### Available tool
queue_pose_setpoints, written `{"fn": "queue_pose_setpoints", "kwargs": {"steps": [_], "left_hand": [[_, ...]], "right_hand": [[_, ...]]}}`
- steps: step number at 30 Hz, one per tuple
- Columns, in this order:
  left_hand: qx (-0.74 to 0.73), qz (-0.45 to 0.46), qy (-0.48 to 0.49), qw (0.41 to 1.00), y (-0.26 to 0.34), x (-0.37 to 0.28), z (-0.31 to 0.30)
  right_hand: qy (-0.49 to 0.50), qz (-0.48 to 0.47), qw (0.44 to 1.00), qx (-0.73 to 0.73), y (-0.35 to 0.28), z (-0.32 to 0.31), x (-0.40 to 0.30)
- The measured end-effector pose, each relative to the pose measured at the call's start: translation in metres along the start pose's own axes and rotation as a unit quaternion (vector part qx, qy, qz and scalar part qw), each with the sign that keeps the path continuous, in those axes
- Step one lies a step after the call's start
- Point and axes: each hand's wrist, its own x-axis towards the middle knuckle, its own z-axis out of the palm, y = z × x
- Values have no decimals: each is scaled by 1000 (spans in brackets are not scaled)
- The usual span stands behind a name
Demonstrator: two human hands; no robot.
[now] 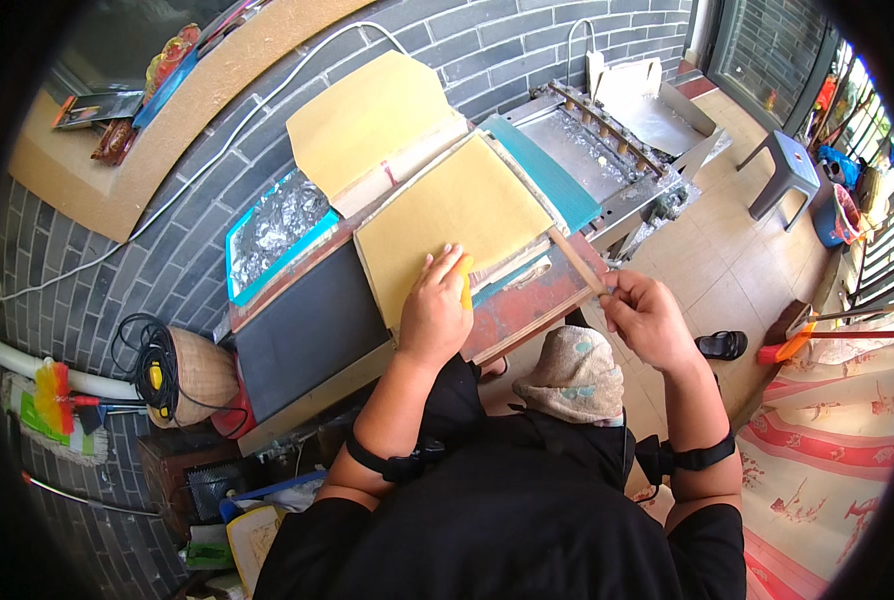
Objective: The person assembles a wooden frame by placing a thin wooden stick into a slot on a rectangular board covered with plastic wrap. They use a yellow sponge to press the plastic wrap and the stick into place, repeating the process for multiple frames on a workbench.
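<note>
My left hand [438, 307] rests on the near edge of a stack of yellow-brown paper sheets [454, 206], with a yellow handle [465, 283] held at its thumb side. In my right hand [638, 311] is one end of a thin, flat wooden strip [576, 259]; its other end lies at the right corner of the stack. Behind the stack, a second pile of yellow sheets [372, 120] leans near the wall. Teal corrugated sheets [544, 176] show beside and under the stack. A patterned cloth [570, 379] lies over my knee.
A blue tray of crumpled silvery foil [278, 232] and a black board [312, 330] are left on the reddish bench [518, 319]. A metal frame with rollers [604, 142] stands at the back right. On the tiled floor are a plastic stool [784, 176] and a sandal [721, 345].
</note>
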Motion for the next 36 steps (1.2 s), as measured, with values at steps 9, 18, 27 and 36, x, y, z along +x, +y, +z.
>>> {"fn": "queue_pose_setpoints", "kwargs": {"steps": [9, 18, 27, 36], "left_hand": [[-7, 2, 33, 999, 4, 1, -3], [-628, -292, -55, 719, -31, 101, 7], [-605, -382, 7, 699, -52, 104, 7], [-668, -353, 43, 653, -103, 74, -19]], "right_hand": [[1, 3, 1000, -7, -2, 0, 1], [2, 11, 1000, 20, -10, 4, 1], [-46, -35, 988, -142, -14, 1, -51], [-99, 10, 994, -46, -16, -33, -70]]}}
